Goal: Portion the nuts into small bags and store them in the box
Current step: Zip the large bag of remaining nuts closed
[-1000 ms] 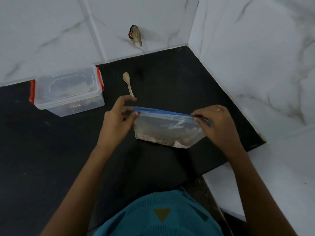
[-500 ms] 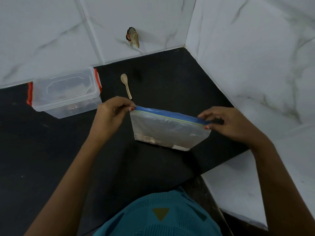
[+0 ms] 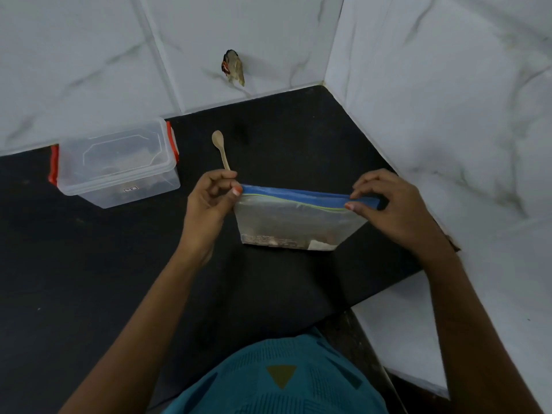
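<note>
Both hands pinch the bag by its blue zip strip: left hand at the left end, right hand at the right, fingers narrow on the seal. It stands on the table, long axis running hand to hand. The contents are probably nuts, though the plastic is cloudy. The box, lid on, sits back-left, nearer the left hand.

The bag is clear, topped with a blue strip edged by a thin yellow-green line. The box is see-through, with red clips at its ends. The spoon is pale tan. The counter is black, and the tiles are white with grey marble veins. The shirt is teal with an olive triangle.
</note>
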A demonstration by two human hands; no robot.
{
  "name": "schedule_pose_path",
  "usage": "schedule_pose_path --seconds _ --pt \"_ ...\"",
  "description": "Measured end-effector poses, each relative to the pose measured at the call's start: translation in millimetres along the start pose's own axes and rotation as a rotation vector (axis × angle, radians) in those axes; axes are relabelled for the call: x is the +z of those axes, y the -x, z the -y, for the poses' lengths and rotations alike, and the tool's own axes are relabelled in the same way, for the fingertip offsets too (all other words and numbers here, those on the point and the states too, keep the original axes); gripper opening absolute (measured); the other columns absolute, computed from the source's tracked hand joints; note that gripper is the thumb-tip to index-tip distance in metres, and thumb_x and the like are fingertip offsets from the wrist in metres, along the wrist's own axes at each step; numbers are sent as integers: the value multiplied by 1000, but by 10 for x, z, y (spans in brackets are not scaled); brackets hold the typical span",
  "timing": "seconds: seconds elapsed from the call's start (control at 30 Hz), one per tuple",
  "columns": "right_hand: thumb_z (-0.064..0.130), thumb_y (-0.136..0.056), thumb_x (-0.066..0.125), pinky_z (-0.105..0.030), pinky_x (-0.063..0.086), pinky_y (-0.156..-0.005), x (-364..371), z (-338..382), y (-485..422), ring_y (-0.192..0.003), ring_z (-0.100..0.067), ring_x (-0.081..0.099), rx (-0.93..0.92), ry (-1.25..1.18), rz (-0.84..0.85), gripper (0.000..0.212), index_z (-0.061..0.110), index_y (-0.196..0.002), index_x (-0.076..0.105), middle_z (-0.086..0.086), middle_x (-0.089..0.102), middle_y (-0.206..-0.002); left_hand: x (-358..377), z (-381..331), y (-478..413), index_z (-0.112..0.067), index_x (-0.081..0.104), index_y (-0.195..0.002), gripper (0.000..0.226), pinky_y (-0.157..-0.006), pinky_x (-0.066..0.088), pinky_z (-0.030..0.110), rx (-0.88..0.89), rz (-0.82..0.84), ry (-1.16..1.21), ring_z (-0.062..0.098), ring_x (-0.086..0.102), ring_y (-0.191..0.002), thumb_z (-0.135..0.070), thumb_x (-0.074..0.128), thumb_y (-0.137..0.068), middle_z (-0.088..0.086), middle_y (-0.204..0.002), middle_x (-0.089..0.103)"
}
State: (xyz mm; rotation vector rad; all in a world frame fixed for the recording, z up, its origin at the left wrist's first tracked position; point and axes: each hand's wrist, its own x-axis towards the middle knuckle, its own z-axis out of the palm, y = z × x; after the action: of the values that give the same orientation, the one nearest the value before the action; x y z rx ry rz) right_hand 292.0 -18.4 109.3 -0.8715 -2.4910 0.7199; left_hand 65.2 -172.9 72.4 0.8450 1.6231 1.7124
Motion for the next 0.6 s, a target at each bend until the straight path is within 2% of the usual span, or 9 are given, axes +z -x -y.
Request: schedule_pose_path --seconds 0.07,0.13,0.27,0.33,0.47,0.6 --pt "7 -75 72 -21 43 -83 113 119 -52 -91 -11 53 -33 7 -24 17 7 -91 67 1 56 -95 24 30 20 -23 55 -100 22 -72 51 18 -38 -56 70 4 60 -90 -5 53 -89 -5 -92 60" --pt "8 -78 69 -21 41 -87 261 320 -132 -94 -8 52 -57 -43 -7 22 8 -100 65 -2 59 -100 32 40 36 -23 56 -98 20 -71 51 18 -65 -76 111 4 61 -89 -6 54 -88 -6 -92 61" --pt "18 -85 64 -27 38 -94 619 756 -355 -104 -13 52 -138 -43 139 31 10 -115 60 -5 60 -112 43 52 63 -20 56 -98 18 -70 50 17 -68 -55 142 5 62 -89 -7 56 -86 -3 -93 62" --pt "20 -86 62 -24 36 -90 754 881 -459 -101 -12 51 -149 -6 179 31 12 -116 59 -3 60 -111 31 55 80 -19 56 -99 16 -70 51 18 -57 -52 180 7 62 -87 -11 56 -84 -2 -91 63" --pt "26 -86 63 -22 34 -74 849 978 -577 -82 -5 45 -147 37 193 20 18 -104 67 5 55 -89 3 57 148 -17 54 -100 21 -80 52 23 -59 -33 298 8 62 -91 -23 54 -79 -7 -92 66" --pt "24 -85 63 -17 35 -66 821 992 -607 -81 -6 51 -102 -54 252 12 18 -94 68 7 53 -89 -17 153 190 -15 57 -97 22 -78 51 14 -80 -89 144 -2 63 -87 1 58 -82 -4 -96 63"
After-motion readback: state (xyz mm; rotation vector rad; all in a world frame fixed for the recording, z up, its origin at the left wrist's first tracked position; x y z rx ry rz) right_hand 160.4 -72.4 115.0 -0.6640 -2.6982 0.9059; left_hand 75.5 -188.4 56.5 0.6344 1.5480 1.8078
